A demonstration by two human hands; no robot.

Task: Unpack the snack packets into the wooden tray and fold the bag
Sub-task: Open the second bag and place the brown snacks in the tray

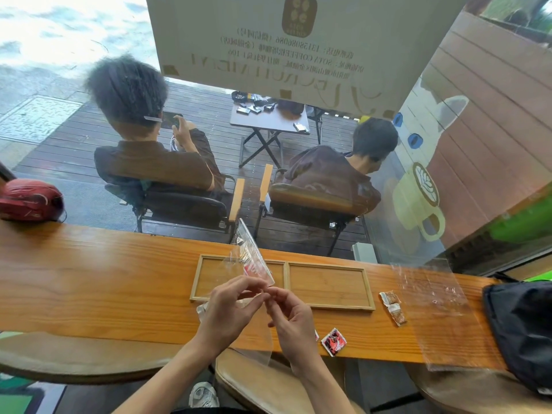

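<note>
Both sets of fingertips are meeting at the lower centre of the frame, pinching the bottom edge of a clear plastic bag (252, 258). The left hand (230, 309) is curling its fingers and thumb around the film from the left; the right hand (288, 315) is pinching it from the right, with its remaining fingers loosely bent. The bag is standing up and tilting away from the person, with a red-printed packet showing through it — details of that packet cannot be told.

Directly behind the hands, two wooden trays are lying side by side on the wooden counter (89, 279): the left tray (209, 276) and the right tray (330, 285), their inner rims touching.

To the right of the trays, two brown snack packets (393, 306) are lying on the counter. Near the counter's front edge, a red-and-black packet (333, 342) is lying flat. A second clear bag (439, 309) is spreading over the counter at right, beside a black bag (519, 330).
</note>
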